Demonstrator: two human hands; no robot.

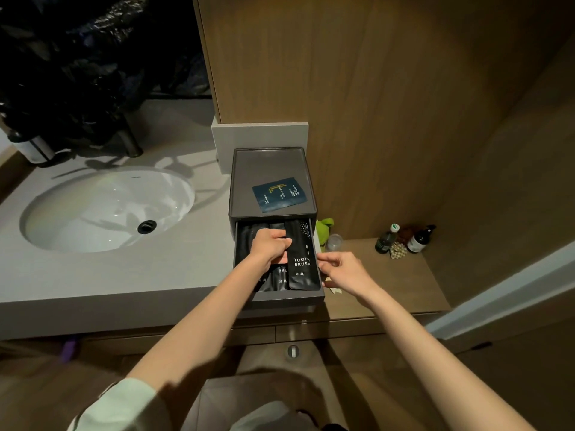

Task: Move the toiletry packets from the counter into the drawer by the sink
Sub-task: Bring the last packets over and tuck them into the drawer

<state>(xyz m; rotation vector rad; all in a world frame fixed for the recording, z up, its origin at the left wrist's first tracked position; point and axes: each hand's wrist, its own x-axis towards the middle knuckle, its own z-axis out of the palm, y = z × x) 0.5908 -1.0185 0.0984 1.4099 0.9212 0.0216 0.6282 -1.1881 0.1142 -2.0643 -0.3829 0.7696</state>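
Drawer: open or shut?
Open. The drawer sticks out from its box, packets visible inside, left hand gripping them.

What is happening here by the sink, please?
A person is arranging black packets in the open drawer of a small box beside the sink. The left hand grips the middle ones. The right hand is at the drawer's right side, next to the toothbrush packet. A blue packet lies on top of the box, not yet in the drawer.
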